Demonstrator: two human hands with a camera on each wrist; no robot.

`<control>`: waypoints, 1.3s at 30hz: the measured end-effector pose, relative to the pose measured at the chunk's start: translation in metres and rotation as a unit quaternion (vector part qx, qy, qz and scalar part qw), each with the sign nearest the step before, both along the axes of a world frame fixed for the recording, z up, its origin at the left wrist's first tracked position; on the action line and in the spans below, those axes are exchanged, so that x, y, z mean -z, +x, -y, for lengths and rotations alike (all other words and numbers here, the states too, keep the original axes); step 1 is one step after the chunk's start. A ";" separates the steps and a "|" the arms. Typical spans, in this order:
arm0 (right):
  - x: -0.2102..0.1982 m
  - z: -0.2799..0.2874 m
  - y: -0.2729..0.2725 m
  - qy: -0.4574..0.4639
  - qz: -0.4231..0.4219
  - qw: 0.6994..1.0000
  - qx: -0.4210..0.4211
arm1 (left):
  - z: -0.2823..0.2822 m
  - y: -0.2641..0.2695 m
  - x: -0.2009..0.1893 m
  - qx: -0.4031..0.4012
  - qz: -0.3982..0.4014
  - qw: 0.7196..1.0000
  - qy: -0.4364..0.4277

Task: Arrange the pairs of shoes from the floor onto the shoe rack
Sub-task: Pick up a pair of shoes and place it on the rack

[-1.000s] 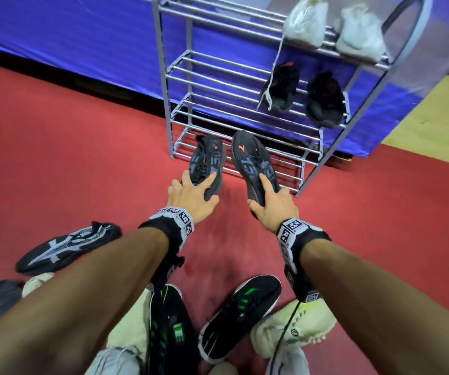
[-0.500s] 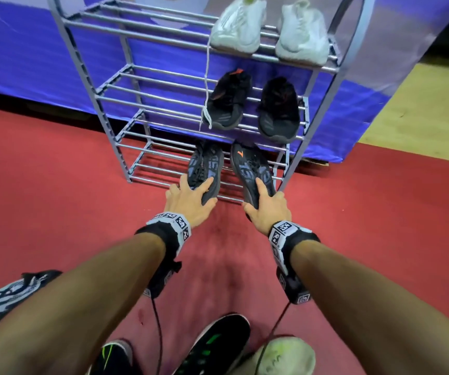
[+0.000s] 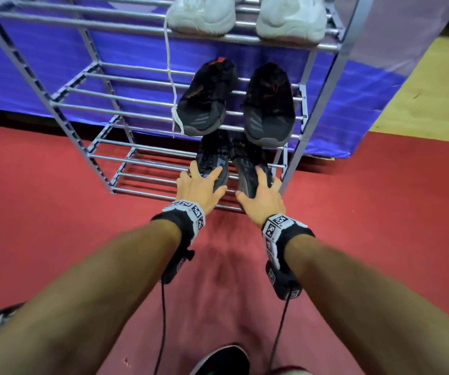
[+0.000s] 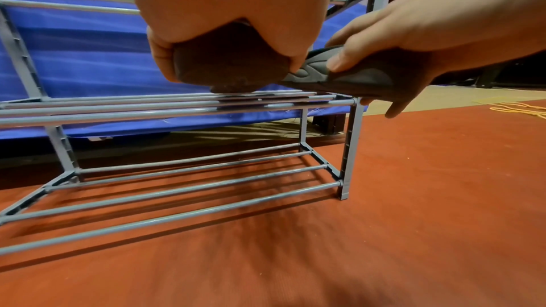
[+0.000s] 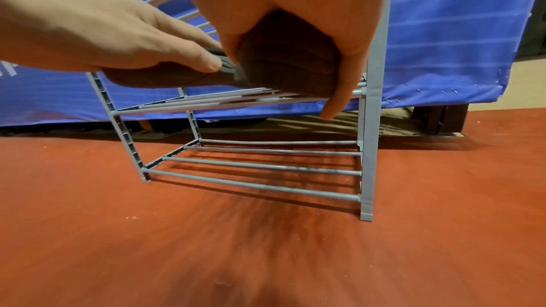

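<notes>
- Head view, nearest me: a black shoe with green marks [image 3: 219,359] lies on the red floor [image 3: 55,185], well short of the shoe rack [image 3: 67,119], so I judge more pairs are left.
- At the rack's front edge, my left hand [image 3: 200,189] curls its grip round the heel of the left dark shoe [image 3: 213,158], and my right hand [image 3: 262,197] grips the right dark shoe [image 3: 247,161].
- Both soles rest on the third shelf's bars [image 4: 165,104], heels overhanging the front.
- Step in hand: seating this pair. Next I should push both shoes deeper, level, then let go.
- Above sit a black pair [image 3: 207,96], then a white pair [image 3: 204,14].
</notes>
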State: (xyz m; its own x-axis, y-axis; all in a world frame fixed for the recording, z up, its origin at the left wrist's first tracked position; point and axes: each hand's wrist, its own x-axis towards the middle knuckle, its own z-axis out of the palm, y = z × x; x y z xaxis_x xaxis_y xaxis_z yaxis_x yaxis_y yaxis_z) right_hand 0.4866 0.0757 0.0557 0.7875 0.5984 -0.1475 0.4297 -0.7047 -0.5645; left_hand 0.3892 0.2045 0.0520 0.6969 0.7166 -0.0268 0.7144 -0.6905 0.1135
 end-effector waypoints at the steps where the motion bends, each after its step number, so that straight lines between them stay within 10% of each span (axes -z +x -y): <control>1: 0.001 -0.002 0.003 0.000 -0.015 1.000 -0.007 | 0.000 0.005 0.004 -0.005 -0.006 1.000 -0.011; 11: 0.008 -0.005 0.017 -0.043 0.049 0.997 -0.041 | -0.011 -0.005 0.021 -0.022 -0.039 0.996 -0.073; 20: 0.009 -0.012 0.037 -0.086 -0.013 0.995 -0.057 | -0.022 0.019 0.009 -0.014 0.094 0.990 -0.107; 30: 0.010 -0.015 0.053 -0.005 -0.016 0.999 -0.050 | -0.018 0.017 0.020 -0.035 0.012 0.995 -0.095; 39: -0.002 -0.025 0.050 -0.123 0.041 0.989 -0.076 | -0.023 0.018 0.012 -0.044 -0.002 0.991 -0.126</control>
State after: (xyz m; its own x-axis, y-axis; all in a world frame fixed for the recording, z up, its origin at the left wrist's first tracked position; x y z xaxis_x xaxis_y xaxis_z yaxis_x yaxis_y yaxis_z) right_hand 0.5370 0.1005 0.0581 0.7064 0.6649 -0.2427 0.5791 -0.7401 -0.3419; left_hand 0.4073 0.2272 0.0399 0.6319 0.7445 -0.2154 0.7712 -0.5763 0.2705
